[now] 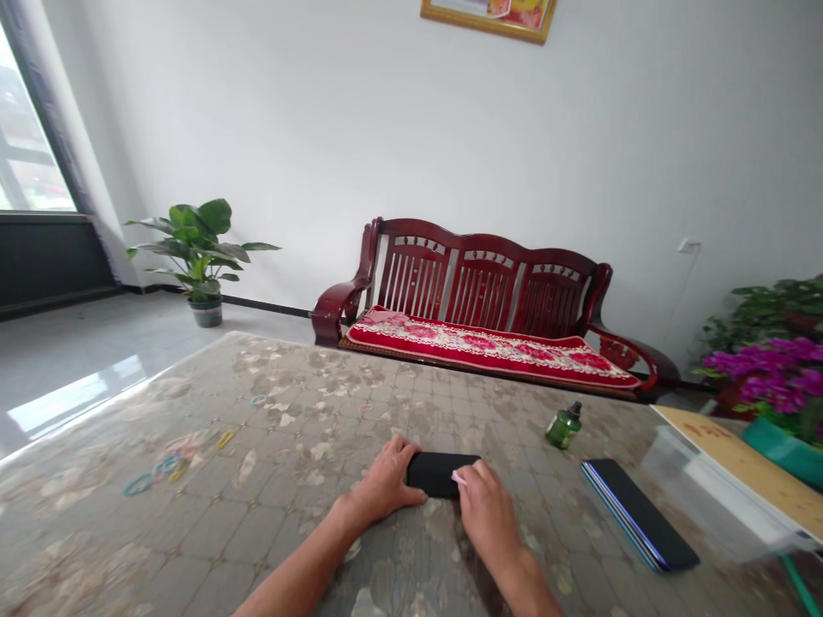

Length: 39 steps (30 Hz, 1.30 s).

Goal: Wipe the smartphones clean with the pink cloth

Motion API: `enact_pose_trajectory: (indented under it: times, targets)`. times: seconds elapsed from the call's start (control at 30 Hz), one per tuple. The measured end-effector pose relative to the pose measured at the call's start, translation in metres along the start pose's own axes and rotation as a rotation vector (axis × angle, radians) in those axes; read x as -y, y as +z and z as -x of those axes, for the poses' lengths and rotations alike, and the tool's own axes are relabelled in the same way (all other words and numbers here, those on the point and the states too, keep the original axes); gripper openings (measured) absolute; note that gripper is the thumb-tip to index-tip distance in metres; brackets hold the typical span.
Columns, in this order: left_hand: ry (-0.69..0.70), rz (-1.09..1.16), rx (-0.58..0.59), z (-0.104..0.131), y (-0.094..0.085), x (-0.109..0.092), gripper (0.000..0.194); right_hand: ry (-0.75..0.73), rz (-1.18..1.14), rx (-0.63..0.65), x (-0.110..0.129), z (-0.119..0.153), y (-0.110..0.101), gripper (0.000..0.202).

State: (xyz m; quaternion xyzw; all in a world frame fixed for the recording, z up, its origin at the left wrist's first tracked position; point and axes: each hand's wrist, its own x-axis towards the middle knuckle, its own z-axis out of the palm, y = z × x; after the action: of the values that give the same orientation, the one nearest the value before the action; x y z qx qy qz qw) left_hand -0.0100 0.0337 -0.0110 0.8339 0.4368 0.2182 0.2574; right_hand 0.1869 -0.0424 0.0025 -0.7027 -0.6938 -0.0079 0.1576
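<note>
A patterned tabletop (270,446) under clear covering fills the near view of a white-walled room. Near its front edge lies a small black case (441,473), flat on the surface and held between both hands. The left hand (384,487) curls loosely around its left end, seemingly steadying it, while the right hand (485,507) rests at its right end, fingertips pinching something small and whitish against the case. To the right lie a dark phone (639,514) and a green bottle (564,426); coloured rubber bands (168,465) are scattered well to the left. Beyond stands a red wooden bench (482,308).
</note>
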Motion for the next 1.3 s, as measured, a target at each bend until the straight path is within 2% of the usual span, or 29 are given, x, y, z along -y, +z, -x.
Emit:
enact_pose_trajectory:
  times: [0.07,0.13,0.33,0.43,0.57,0.7,0.8,0.97,1.03,1.2,1.3]
  targets:
    - [0.0,0.003,0.0,0.0,0.0,-0.001,0.055,-0.055,-0.032,0.017,0.014,0.0,0.001,0.028]
    - [0.002,0.008,0.0,0.0,-0.001,-0.001,0.054,-0.085,-0.051,0.021,0.017,0.0,0.001,0.028]
    - [-0.009,0.028,0.009,0.0,-0.001,0.0,0.055,0.014,0.03,-0.013,-0.024,0.0,-0.007,0.027]
    - [-0.017,0.035,0.008,-0.001,0.001,0.003,0.057,0.054,0.085,-0.004,-0.031,-0.009,-0.008,0.028]
    - [-0.006,0.05,-0.012,-0.001,0.004,0.005,0.059,0.047,0.094,0.02,-0.006,-0.025,-0.003,0.027]
    - [-0.019,0.061,-0.018,-0.001,0.004,0.003,0.057,-0.06,0.034,0.027,0.019,-0.03,0.002,0.027]
    - [-0.017,0.057,-0.015,-0.001,0.003,0.002,0.057,-0.058,0.008,0.042,0.012,-0.03,0.0,0.026]
    - [-0.025,0.039,-0.007,-0.001,0.002,0.003,0.057,0.097,0.049,-0.005,-0.016,-0.033,-0.006,0.023]
    - [-0.024,0.031,-0.008,-0.001,0.002,0.003,0.057,0.108,0.052,-0.009,-0.011,-0.035,-0.004,0.023]
    - [0.001,0.033,-0.013,-0.001,0.004,0.005,0.059,-0.004,0.004,0.025,0.031,-0.037,0.005,0.026]
    - [0.012,0.021,-0.029,-0.001,0.006,0.006,0.06,-0.065,-0.005,0.033,0.035,-0.033,0.005,0.028]
